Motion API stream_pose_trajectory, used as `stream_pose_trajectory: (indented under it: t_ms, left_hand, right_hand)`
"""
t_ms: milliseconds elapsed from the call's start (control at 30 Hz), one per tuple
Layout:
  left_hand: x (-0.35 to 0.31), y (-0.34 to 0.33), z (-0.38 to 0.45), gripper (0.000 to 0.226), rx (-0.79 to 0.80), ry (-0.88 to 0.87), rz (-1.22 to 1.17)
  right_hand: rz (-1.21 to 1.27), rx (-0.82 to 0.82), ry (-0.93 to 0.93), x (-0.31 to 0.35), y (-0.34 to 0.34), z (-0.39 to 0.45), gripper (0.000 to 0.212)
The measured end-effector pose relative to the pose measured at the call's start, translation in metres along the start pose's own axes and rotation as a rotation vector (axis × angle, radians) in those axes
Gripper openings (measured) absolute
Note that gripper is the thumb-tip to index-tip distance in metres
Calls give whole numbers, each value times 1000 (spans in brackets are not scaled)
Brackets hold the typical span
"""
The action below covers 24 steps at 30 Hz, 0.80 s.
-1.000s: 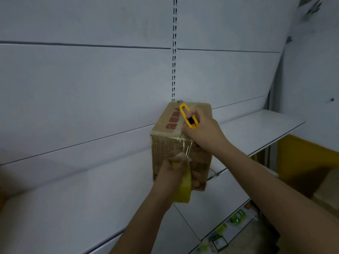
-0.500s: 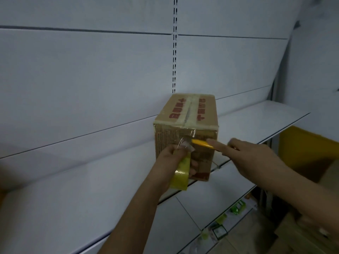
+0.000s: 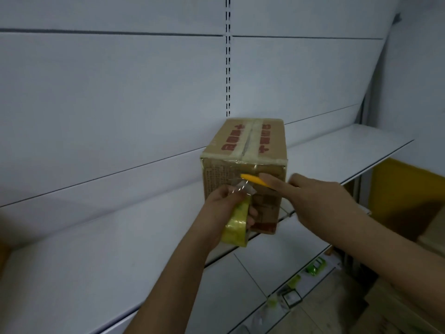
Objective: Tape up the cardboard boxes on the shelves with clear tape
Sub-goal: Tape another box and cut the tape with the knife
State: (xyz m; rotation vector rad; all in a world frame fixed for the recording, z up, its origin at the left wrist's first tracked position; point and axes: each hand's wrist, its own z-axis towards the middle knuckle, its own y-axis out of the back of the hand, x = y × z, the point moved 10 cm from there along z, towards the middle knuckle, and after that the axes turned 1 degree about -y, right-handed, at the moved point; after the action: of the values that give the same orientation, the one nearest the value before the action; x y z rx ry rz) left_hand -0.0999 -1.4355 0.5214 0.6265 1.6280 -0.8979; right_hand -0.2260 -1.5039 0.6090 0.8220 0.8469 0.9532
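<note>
**Cutter meets the tape at the box front**

The cardboard box [image 3: 243, 169] sits at the centre of the frame on the white shelf [image 3: 337, 150], its long axis running back toward the wall. Below its front face the left hand [image 3: 224, 213] has its fingers curled round the tape roll [image 3: 237, 225], a short stretch of clear tape rising from the roll to the box. The right hand [image 3: 320, 201], centre right, grips the yellow cutter [image 3: 255, 180] with the forefinger laid straight along it; the tip points left, just above the left fingers and right at the strip. The right hand is nearer the cut. Compared with half a second ago, the cutter has edged slightly leftward toward the strip
</note>
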Motion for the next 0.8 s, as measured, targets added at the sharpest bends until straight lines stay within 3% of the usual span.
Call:
stream_pose_trajectory:
  t_ms: [100,267,467,633,800]
  left_hand:
    - [13,10,3,12,-42,32,44]
    - [22,32,-18,9,-46,20,48]
    - [-19,127,-66,16,-328,-90,104]
    - [-17,192,-102,14,-538,-91,32]
    - [-16,203,-116,8,-562,-101,53]
  right_hand:
    - [29,-67,-11,-27,2,-25,91]
    - [202,-191,13,-11,8,-21,52]
    - [381,-278,198,97,-19,-6,47]
    - [353,-187,203,169,-98,29,50]
    - [294,-153,216,196,-129,53,41]
